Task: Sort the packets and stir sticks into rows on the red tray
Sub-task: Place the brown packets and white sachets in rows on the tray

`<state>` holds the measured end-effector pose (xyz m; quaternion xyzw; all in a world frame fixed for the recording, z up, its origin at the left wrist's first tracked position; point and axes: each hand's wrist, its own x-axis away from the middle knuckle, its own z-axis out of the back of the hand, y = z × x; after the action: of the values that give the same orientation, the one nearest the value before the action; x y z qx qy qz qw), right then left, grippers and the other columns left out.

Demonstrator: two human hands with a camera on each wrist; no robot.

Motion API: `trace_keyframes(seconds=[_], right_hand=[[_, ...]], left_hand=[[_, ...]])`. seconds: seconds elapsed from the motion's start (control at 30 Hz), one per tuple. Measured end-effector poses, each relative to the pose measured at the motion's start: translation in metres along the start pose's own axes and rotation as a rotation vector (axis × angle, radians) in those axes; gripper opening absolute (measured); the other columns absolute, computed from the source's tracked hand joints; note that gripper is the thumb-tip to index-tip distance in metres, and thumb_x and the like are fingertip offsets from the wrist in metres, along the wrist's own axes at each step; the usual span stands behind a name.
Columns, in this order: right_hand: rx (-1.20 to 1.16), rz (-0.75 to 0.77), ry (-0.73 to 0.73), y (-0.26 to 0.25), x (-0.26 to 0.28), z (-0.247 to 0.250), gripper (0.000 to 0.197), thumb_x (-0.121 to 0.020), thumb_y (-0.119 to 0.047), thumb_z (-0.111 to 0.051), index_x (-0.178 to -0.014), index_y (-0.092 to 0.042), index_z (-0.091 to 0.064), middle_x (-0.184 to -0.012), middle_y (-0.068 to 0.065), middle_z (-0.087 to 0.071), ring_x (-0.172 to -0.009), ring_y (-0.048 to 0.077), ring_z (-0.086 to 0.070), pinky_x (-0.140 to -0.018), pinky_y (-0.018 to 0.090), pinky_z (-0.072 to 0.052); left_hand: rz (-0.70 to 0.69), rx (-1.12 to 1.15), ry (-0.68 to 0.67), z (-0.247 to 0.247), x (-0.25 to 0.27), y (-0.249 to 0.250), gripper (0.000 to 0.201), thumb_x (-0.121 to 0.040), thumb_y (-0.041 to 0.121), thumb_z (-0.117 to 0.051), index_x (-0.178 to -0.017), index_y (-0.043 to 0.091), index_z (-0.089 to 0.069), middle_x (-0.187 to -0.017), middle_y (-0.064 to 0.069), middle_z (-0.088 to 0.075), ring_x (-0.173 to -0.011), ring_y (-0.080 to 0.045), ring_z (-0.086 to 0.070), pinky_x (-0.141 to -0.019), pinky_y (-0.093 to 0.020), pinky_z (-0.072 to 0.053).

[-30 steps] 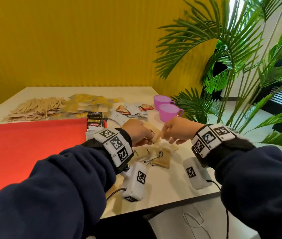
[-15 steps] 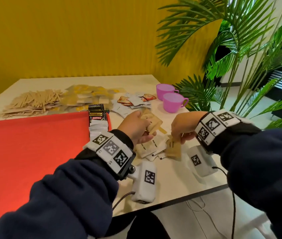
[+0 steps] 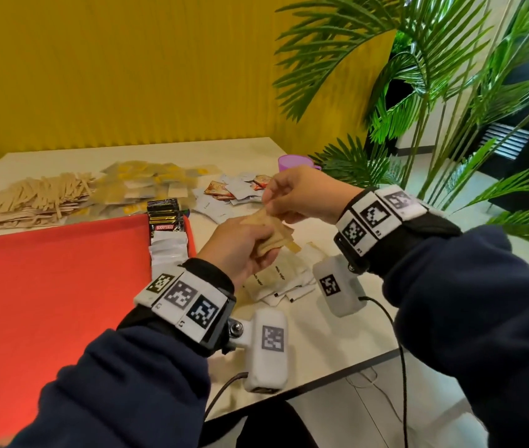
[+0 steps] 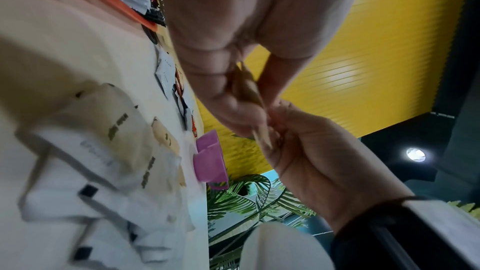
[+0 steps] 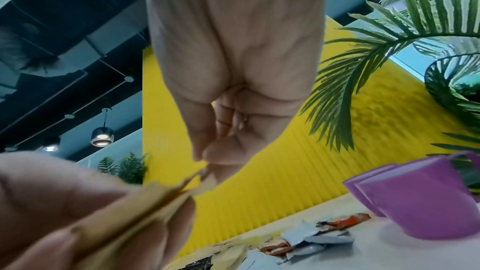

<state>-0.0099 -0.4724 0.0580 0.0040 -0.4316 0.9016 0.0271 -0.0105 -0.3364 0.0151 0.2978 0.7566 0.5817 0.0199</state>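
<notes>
Left hand (image 3: 240, 244) clamps brown packets (image 3: 273, 236); right hand (image 3: 292, 195), just above, pinches top packet's edge. Step: gathering stack. Next: carry to tray (image 3: 46, 270) left of hands, lay row.

A ribbed yellow wall (image 3: 146, 72) is running behind the cream worktop (image 3: 328, 344), meeting its far edge. Palm plants (image 3: 434, 79) are standing past the worktop's right edge, their green fronds spreading over a pale floor (image 3: 425, 412). Behind the fronds a dark louvred panel (image 3: 505, 140) is showing. Overhead, a dark ceiling (image 5: 59, 34) is carrying exposed ducts, and a pendant lamp (image 5: 102, 136) is glowing beneath it beside small round spotlights (image 4: 416, 154).
</notes>
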Motion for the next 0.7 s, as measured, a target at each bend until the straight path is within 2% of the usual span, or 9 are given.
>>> trace_keyframes(seconds=[0.07, 0.13, 0.17, 0.27, 0.33, 0.4, 0.47, 0.6, 0.7], right_hand=[[-0.048, -0.030, 0.099, 0.005, -0.009, -0.001, 0.018, -0.088, -0.003, -0.059, -0.074, -0.015, -0.056, -0.071, 0.003, -0.060, -0.059, 0.009, -0.058, -0.054, 0.017, -0.050], [0.065, -0.093, 0.130, 0.013, -0.018, -0.002, 0.014, -0.090, -0.008, -0.056, -0.078, -0.014, -0.058, -0.078, 0.005, -0.060, -0.068, 0.013, -0.058, -0.064, 0.022, -0.051], [0.209, -0.135, 0.086, 0.018, -0.022, -0.003, 0.007, -0.090, -0.012, -0.056, -0.087, -0.010, -0.062, -0.084, 0.006, -0.060, -0.075, 0.016, -0.057, -0.071, 0.026, -0.052], [0.698, -0.258, -0.155, 0.033, -0.034, -0.013, 0.042, -0.090, -0.034, -0.057, -0.121, -0.005, -0.057, -0.112, 0.009, -0.058, -0.103, 0.023, -0.054, -0.091, 0.033, -0.043], [0.832, -0.282, -0.250, 0.038, -0.040, -0.020, 0.055, -0.090, -0.046, -0.052, -0.129, -0.007, -0.050, -0.129, 0.008, -0.054, -0.117, 0.025, -0.050, -0.098, 0.033, -0.038], [0.840, -0.291, -0.267, 0.041, -0.045, -0.024, 0.058, -0.092, -0.047, -0.047, -0.134, -0.007, -0.046, -0.137, 0.008, -0.049, -0.124, 0.025, -0.046, -0.105, 0.034, -0.035], [0.847, -0.273, -0.264, 0.040, -0.048, -0.026, 0.053, -0.094, -0.042, -0.046, -0.134, -0.007, -0.046, -0.138, 0.009, -0.048, -0.125, 0.025, -0.046, -0.104, 0.033, -0.035], [0.915, -0.214, -0.275, 0.040, -0.053, -0.031, 0.040, -0.092, -0.029, -0.054, -0.127, -0.008, -0.053, -0.128, 0.008, -0.055, -0.113, 0.023, -0.053, -0.091, 0.028, -0.041], [0.882, -0.158, -0.237, 0.040, -0.055, -0.032, 0.030, -0.090, -0.016, -0.057, -0.118, -0.009, -0.058, -0.122, 0.007, -0.058, -0.097, 0.019, -0.052, -0.076, 0.024, -0.040]], left_hand=[[0.011, 0.013, 0.087, 0.005, -0.004, -0.002, 0.013, -0.092, 0.000, -0.049, -0.104, -0.003, -0.054, -0.088, -0.016, -0.057, -0.059, -0.014, -0.053, -0.043, -0.013, -0.048], [0.009, 0.033, 0.164, 0.011, -0.008, -0.001, 0.016, -0.092, -0.001, -0.049, -0.107, -0.005, -0.054, -0.088, -0.016, -0.056, -0.058, -0.014, -0.051, -0.042, -0.013, -0.046], [0.012, 0.046, 0.184, 0.013, -0.009, 0.000, 0.013, -0.092, 0.000, -0.048, -0.103, -0.004, -0.054, -0.086, -0.016, -0.056, -0.058, -0.014, -0.050, -0.041, -0.013, -0.045], [0.015, 0.073, 0.242, 0.013, -0.012, 0.004, 0.010, -0.094, 0.002, -0.046, -0.100, 0.000, -0.052, -0.093, -0.018, -0.054, -0.060, -0.016, -0.048, -0.037, -0.013, -0.042], [0.029, 0.093, 0.272, 0.011, -0.014, 0.005, 0.008, -0.095, 0.003, -0.043, -0.098, 0.002, -0.051, -0.093, -0.016, -0.051, -0.060, -0.016, -0.045, -0.039, -0.016, -0.042], [0.052, 0.103, 0.275, 0.007, -0.014, 0.006, 0.009, -0.095, 0.003, -0.042, -0.090, 0.004, -0.049, -0.087, -0.013, -0.047, -0.062, -0.017, -0.043, -0.046, -0.020, -0.041], [0.048, 0.093, 0.280, 0.004, -0.016, 0.005, 0.007, -0.094, 0.002, -0.042, -0.098, 0.003, -0.049, -0.086, -0.013, -0.044, -0.064, -0.020, -0.042, -0.050, -0.023, -0.040], [0.079, 0.104, 0.273, 0.006, -0.019, 0.006, 0.026, -0.093, -0.001, -0.041, -0.119, 0.000, -0.046, -0.087, -0.014, -0.044, -0.065, -0.021, -0.046, -0.053, -0.025, -0.043], [0.107, 0.178, 0.273, 0.008, -0.018, 0.007, 0.013, -0.092, -0.006, -0.039, -0.100, -0.001, -0.047, -0.086, -0.015, -0.043, -0.068, -0.023, -0.048, -0.058, -0.026, -0.047]])
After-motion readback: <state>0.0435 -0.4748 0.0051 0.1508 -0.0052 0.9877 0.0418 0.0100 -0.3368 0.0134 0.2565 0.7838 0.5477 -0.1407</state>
